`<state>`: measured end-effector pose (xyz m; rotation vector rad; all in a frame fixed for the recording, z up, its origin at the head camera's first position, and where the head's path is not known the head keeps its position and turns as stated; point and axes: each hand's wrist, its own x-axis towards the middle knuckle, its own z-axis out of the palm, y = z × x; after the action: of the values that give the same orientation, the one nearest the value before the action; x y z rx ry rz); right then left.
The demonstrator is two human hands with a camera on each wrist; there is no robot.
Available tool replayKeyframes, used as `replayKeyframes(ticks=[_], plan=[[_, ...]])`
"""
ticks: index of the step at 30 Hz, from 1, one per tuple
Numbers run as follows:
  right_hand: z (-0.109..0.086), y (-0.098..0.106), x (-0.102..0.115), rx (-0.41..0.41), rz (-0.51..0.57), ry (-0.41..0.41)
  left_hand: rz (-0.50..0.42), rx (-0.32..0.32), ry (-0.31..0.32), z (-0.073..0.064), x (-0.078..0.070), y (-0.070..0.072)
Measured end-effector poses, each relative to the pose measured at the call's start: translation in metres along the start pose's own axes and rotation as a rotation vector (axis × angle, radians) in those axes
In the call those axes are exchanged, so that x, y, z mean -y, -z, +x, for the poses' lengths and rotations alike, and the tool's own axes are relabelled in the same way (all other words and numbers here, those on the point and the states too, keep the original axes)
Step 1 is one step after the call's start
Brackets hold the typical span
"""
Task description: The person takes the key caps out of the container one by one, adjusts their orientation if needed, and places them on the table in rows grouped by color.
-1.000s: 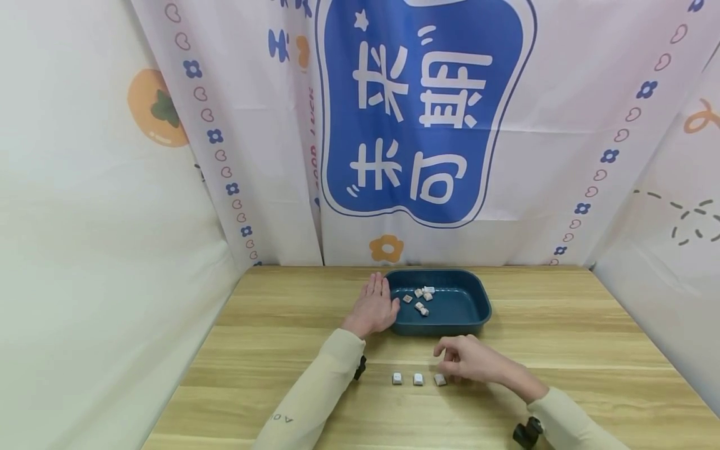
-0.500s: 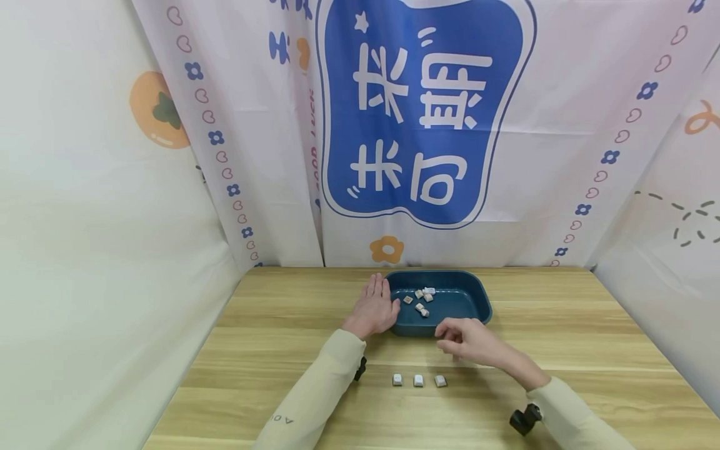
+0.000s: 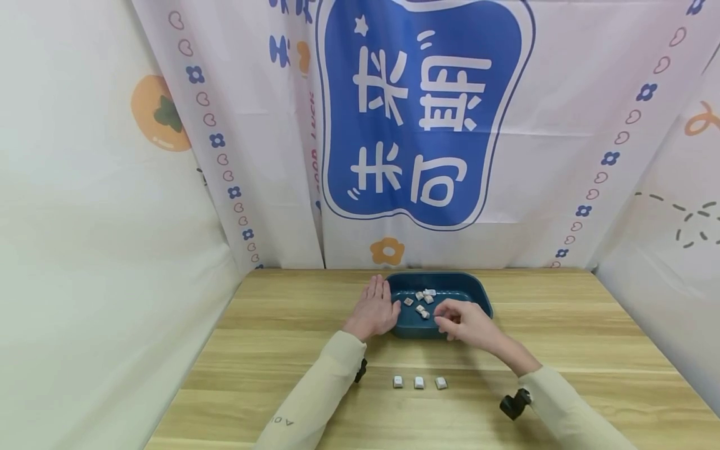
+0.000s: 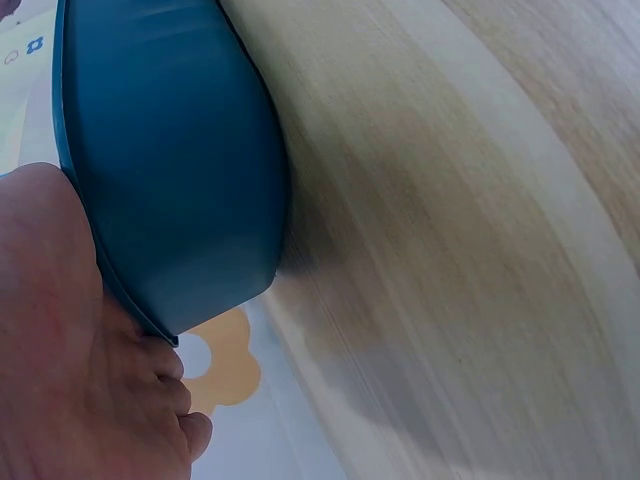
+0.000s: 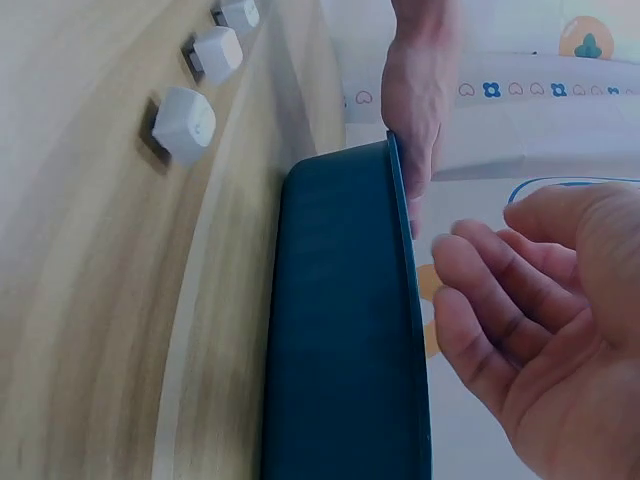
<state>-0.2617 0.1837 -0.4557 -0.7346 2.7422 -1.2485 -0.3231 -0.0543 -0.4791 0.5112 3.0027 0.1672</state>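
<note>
My left hand point(image 3: 372, 312) lies along the left end of the dark teal tray point(image 3: 467, 330), its fingers straight and its thumb over the rim. The left wrist view has that hand point(image 4: 60, 330) right at the rim. My right hand point(image 3: 469, 324) hovers over the tray's near rim, fingers loosely bent. In the right wrist view this hand point(image 5: 560, 310) holds nothing between thumb and fingers. Several small pale keycaps point(image 3: 409, 302) lie in the tray's left half. Three white keycaps point(image 3: 419, 382) stand in a spaced row on the table, nearer me than the tray.
The wooden table point(image 3: 270, 350) ends at a printed cloth backdrop point(image 3: 349, 247) just behind the tray. White cloth walls point(image 3: 101, 250) close off both sides. A black camera mount point(image 3: 514, 405) sits at the right wrist.
My right hand has moved away from the rightmost keycap of the row, forward and up to the tray's near rim. The left hand has stayed at the tray's left end.
</note>
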Motion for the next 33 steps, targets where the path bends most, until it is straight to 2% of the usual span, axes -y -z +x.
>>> replayKeyframes(ticks=[6,12,23,33], plan=[[0.01,0.0,0.0,-0.057,0.064,-0.023,0.003,-0.002,-0.004,0.001,0.0,-0.001],[0.022,-0.001,-0.007,-0.118,0.063,-0.032,0.011,-0.006,-0.003,0.002,0.0,-0.003],[0.038,-0.007,-0.019,-0.121,0.056,-0.102,0.018,0.009,0.008,0.001,0.001,-0.002],[0.054,-0.009,-0.035,-0.163,0.001,-0.142,0.012,0.013,0.01,0.001,0.001,-0.003]])
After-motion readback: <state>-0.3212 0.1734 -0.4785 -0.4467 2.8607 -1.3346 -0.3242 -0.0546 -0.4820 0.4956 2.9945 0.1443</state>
